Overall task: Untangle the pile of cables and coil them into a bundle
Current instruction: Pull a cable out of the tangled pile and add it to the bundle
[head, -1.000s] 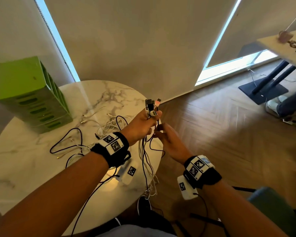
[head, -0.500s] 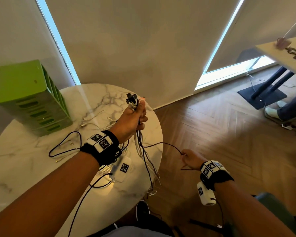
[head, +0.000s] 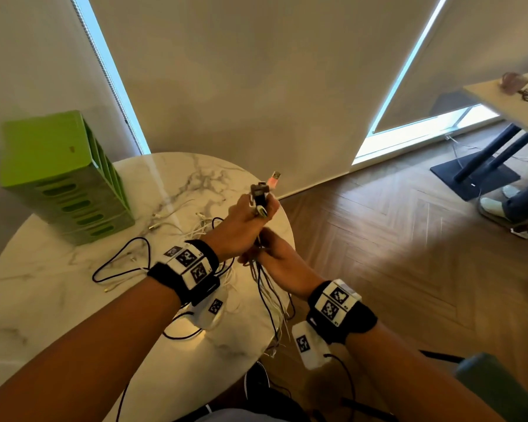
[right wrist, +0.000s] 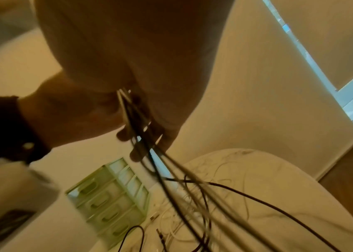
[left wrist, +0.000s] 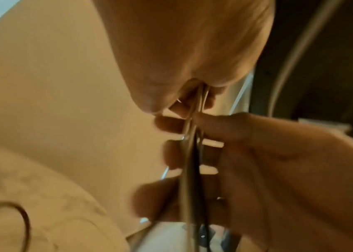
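Observation:
My left hand [head: 246, 222] is raised over the table's right edge and grips a bunch of cables just below their plugs [head: 261, 191], which stick up out of the fist; one plug is pink [head: 274, 179]. My right hand [head: 273, 254] sits right beneath it, fingers curled round the same black and white strands [head: 269, 303], which hang down past the table edge. In the left wrist view the cables [left wrist: 199, 97] leave my palm and run through the right hand's fingers [left wrist: 171, 153]. More loose cables [head: 125, 260] lie spread on the table.
A green drawer box [head: 64, 178] stands at the back left of the round marble table [head: 43, 315]. Wood floor lies to the right, with a desk [head: 506, 102], a seated person's shoe [head: 491, 205] and a teal chair [head: 494, 388].
Half a second ago my right hand was out to the right, drawing one black cable sideways. It has come back under the left hand and closed on the hanging strands.

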Available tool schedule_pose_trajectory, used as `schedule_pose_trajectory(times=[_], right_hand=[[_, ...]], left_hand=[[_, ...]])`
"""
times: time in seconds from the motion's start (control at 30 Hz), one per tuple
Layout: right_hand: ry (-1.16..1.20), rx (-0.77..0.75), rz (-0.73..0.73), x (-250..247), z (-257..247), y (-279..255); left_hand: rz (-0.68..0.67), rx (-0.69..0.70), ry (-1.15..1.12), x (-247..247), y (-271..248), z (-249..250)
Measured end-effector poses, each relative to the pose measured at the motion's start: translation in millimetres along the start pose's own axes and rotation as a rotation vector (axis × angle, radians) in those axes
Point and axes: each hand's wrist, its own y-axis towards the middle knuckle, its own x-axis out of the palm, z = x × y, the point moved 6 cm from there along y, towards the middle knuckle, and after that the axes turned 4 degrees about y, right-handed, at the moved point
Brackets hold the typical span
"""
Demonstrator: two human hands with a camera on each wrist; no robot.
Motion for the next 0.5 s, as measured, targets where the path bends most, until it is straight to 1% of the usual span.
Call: schedule_pose_trajectory(times=[0.07, 0.1, 0.13, 0.17, 0.23, 0.27, 0.33, 0.4, 0.43, 0.5], right_hand=[[0.071, -0.015, 0.104, 1.3, -2.1, -6.4], [0.076, -0.037, 0.142, 1.0, -5.0, -8.7], [0.095, -0.057, 0.167, 0.0, -7.4, -10.3], [0.138, -0.054, 0.177, -0.4, -9.3, -11.0], [0.295, 0.002, 0.170, 0.9, -11.5, -9.5], [0.345, 0.029, 0.161, 0.7, -12.8, -8.9], [0.367, 0.057, 0.137, 0.4, -14.2, -8.8], [0.371, 0.082, 0.102, 0.0, -15.3, -10.6], [0.361, 0.093, 0.092, -0.7, -16.9, -11.2], [0.338, 0.113, 0.074, -3.8, -22.9, -13.0]], left_hand=[[0.050, 0.093, 0.228, -6.4, 0.9, 1.9], [0.068, 0.117, 0.270, -10.3, 1.9, 3.3], [0.055, 0.130, 0.232, -12.0, 2.3, 6.6], [0.007, 0.131, 0.122, -11.4, 1.7, 10.4], [-0.114, 0.089, -0.168, -6.3, 1.3, 14.1], [-0.134, 0.055, -0.289, -4.5, 1.6, 15.8], [-0.093, 0.029, -0.483, -2.3, 4.7, 14.2], [-0.016, 0.040, -0.597, -1.5, 8.8, 15.2], [0.019, 0.051, -0.606, -2.0, 9.7, 15.8], [0.070, 0.095, -0.524, -2.2, 10.6, 17.7]])
